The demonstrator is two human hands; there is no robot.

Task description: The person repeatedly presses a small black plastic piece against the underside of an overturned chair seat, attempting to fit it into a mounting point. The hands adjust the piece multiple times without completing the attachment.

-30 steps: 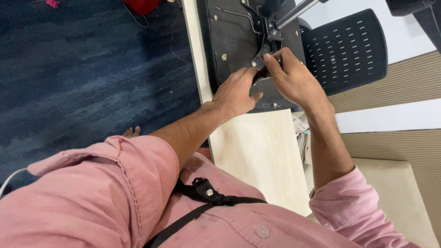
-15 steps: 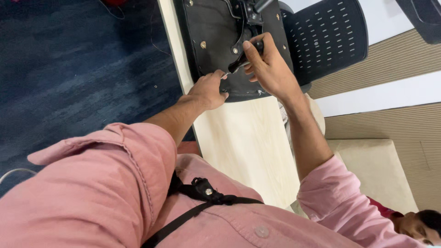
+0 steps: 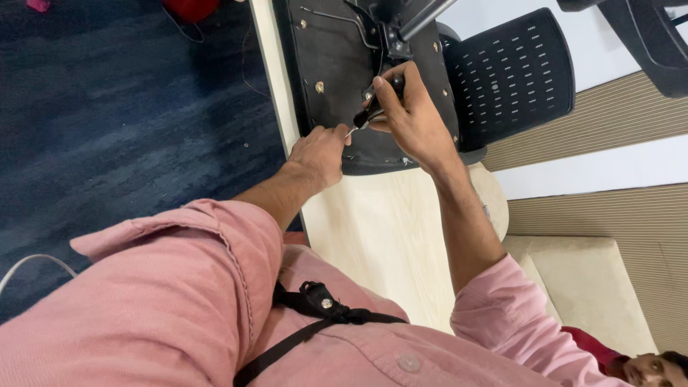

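An upturned black chair seat [image 3: 337, 64] lies on a pale wooden table [image 3: 380, 229], its underside up with several screws and a metal mechanism [image 3: 398, 25] showing. My right hand [image 3: 412, 115] is closed around a black-handled screwdriver [image 3: 373, 109] whose tip points down-left at the seat's near edge. My left hand [image 3: 319, 154] rests on that edge, fingers pinched right at the screwdriver's tip; whether it holds a screw I cannot tell. Both sleeves are pink.
A black mesh chair back [image 3: 509, 75] juts right of the seat. Dark blue carpet [image 3: 129, 122] lies left of the table. A beige cushion [image 3: 588, 287] sits lower right, with another person partly visible at the bottom right corner. A black strap [image 3: 315, 315] crosses my chest.
My right hand has drawn the screwdriver down toward the seat's near edge, and my left hand has slid along that edge to meet its tip. The view has shifted.
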